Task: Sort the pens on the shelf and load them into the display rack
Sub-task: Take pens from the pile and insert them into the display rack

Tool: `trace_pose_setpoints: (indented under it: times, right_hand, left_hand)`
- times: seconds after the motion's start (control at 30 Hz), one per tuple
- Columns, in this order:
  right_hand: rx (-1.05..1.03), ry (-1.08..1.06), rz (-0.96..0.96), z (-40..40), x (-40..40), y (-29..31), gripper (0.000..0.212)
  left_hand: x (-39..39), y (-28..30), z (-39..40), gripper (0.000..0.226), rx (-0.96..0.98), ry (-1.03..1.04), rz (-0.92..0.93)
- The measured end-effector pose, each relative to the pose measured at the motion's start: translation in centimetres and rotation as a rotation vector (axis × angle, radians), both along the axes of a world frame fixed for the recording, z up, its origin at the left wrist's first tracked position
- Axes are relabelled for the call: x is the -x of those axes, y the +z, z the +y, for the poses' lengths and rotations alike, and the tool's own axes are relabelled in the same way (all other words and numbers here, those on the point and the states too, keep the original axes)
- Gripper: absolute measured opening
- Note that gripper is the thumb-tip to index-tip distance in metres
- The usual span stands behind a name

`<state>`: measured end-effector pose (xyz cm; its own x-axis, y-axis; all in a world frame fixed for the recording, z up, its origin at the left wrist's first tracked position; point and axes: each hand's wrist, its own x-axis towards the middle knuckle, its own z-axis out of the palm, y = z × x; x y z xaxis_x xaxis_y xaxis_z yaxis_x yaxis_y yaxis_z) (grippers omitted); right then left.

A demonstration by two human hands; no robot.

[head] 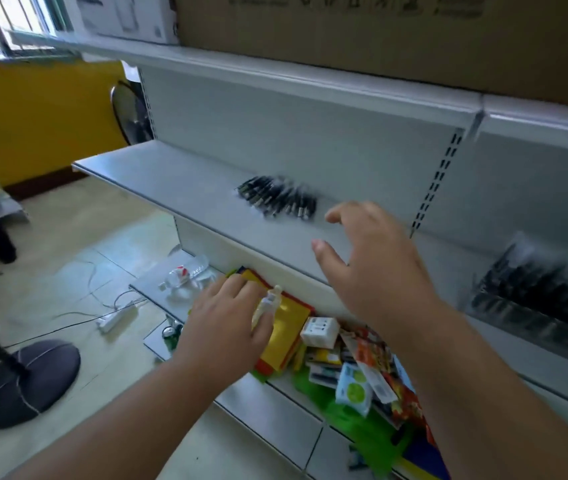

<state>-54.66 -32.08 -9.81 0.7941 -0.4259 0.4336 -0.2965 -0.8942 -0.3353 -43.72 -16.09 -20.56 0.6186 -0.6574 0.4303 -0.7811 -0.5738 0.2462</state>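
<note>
Head view, slim black pens (277, 199) on smooth grey shelf (171, 188), right hand (372, 258) fingers apart, left hand (227, 320) pinching pale pen (267, 303).

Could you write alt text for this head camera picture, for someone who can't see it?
A person's open right hand reaches toward a blurred pile of black pens on a grey shelf, while the left hand holds a small pale object lower down. A display rack of dark pens stands at right.

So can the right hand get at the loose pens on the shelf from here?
Probably yes: the right hand is open, holds nothing, and hovers just beside the pens, with only bare shelf between them.
</note>
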Motion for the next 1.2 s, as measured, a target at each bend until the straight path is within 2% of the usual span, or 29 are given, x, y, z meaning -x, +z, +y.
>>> trace_pose_setpoints:
  times: [0.17, 0.3, 0.43, 0.63, 1.03, 1.2]
  right_hand:
    - [-0.001, 0.005, 0.012, -2.2, -5.6, -1.1, 0.032]
    - [-0.011, 0.041, 0.021, -4.1, -11.6, -1.3, 0.036]
    - [0.003, 0.069, 0.029, -4.9, -17.1, -1.5, 0.035]
    - [0.012, 0.029, 0.039, -5.7, -23.1, -2.5, 0.032]
    - [-0.009, -0.316, 0.050, -4.2, -31.6, -4.4, 0.030]
    - [-0.037, -0.446, 0.052, -3.1, -32.5, -4.9, 0.030]
  left_hand:
    - [-5.2, 0.4, -2.9, 0.038, -0.033, -0.014, 0.087]
    - [-10.2, 0.5, -4.4, 0.031, -0.067, 0.017, 0.106]
    - [-14.5, 1.2, -5.2, 0.043, -0.069, 0.041, 0.120]
    - [-21.1, 0.2, -6.6, 0.037, -0.050, 0.012, 0.165]
    - [-37.4, -0.1, -12.3, 0.028, -0.064, -0.287, 0.259]
    - [-40.3, -0.5, -14.6, 0.044, -0.168, -0.311, 0.282]
